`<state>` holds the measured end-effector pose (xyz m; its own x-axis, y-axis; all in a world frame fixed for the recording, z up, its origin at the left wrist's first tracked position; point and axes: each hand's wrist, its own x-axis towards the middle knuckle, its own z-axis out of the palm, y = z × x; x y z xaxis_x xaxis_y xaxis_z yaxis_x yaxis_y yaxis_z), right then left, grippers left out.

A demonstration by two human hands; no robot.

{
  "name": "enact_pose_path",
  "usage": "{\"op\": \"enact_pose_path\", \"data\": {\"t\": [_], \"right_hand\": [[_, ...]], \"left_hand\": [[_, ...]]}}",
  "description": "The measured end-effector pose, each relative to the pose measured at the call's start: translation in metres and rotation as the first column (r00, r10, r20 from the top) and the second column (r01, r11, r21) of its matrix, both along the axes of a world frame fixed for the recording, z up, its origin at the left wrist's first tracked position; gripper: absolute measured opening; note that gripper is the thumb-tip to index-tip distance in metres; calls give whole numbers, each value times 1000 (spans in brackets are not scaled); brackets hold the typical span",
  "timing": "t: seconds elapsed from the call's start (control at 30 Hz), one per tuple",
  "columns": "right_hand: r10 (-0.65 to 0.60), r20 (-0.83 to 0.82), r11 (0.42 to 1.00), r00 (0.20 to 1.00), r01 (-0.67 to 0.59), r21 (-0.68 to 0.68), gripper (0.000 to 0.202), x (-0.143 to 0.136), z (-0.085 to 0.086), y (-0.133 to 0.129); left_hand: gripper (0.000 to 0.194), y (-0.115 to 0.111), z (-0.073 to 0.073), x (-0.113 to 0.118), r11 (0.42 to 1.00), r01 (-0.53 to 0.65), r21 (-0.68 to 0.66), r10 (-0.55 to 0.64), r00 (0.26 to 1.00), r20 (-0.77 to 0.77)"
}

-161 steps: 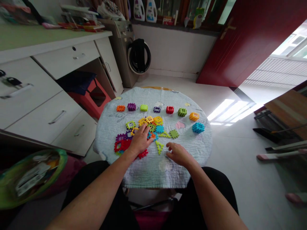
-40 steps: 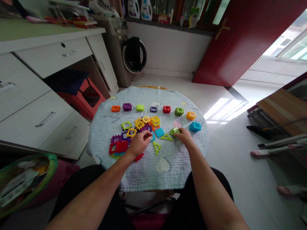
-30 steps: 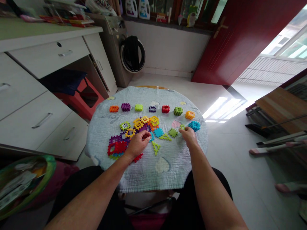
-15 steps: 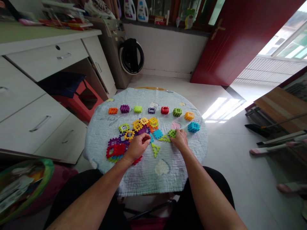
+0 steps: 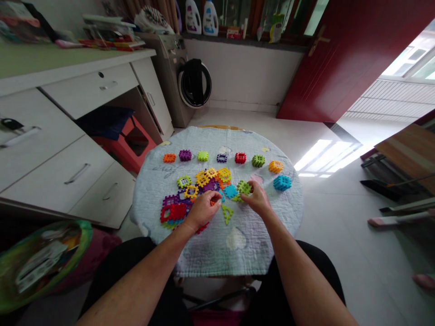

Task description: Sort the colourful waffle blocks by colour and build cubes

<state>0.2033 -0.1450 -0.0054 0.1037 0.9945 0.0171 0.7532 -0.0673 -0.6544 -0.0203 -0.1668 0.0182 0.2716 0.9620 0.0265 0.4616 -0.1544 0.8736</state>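
Over the right edge of a heap of plastic building pieces, my left hand (image 5: 205,209) is closed, thumb and fingers together. A bit of orange shows between its fingers, but I cannot tell whether it is held. My right hand (image 5: 260,199) has thumb and fingertips apart at the right edge of a green notched piece (image 5: 243,187). Partly beneath that piece is a light green piece (image 5: 237,198). Between the hands lie a blue square piece (image 5: 231,191) and a light green triangular piece (image 5: 227,214). Red pieces (image 5: 177,211) and yellow pieces (image 5: 202,179) lie in the heap.
Along the far side of the cloth-covered table (image 5: 217,258) runs a row of sorted stacks, including a purple stack (image 5: 185,155), a red stack (image 5: 240,158) and a blue stack (image 5: 282,182). A bin (image 5: 84,235) stands at left, with a red stool (image 5: 136,145) behind.
The view has shifted slightly, moving everything rightward. My right thumb and fingers have spread apart at the green notched piece. My left hand stays closed over the heap.
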Motion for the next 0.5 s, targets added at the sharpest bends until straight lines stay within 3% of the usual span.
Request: {"op": "enact_pose_path", "data": {"t": [0.13,0.27,0.4,0.5], "right_hand": [[92,-91,991,992,-82,109,44,-10,2,-4],[186,-134,974,973,-164,156,44,-22,4,-12],[313,-154,940,937,-283,188,44,-40,4,-23],[368,-137,923,920,-342,177,45,-50,3,-29]], "left_hand": [[19,0,1,1,999,-27,-36,27,999,17],[29,0,-1,5,984,-43,-174,70,985,155],[43,0,-5,8,905,14,-426,163,912,376],[41,-1,-8,9,840,56,-540,241,853,463]]}}
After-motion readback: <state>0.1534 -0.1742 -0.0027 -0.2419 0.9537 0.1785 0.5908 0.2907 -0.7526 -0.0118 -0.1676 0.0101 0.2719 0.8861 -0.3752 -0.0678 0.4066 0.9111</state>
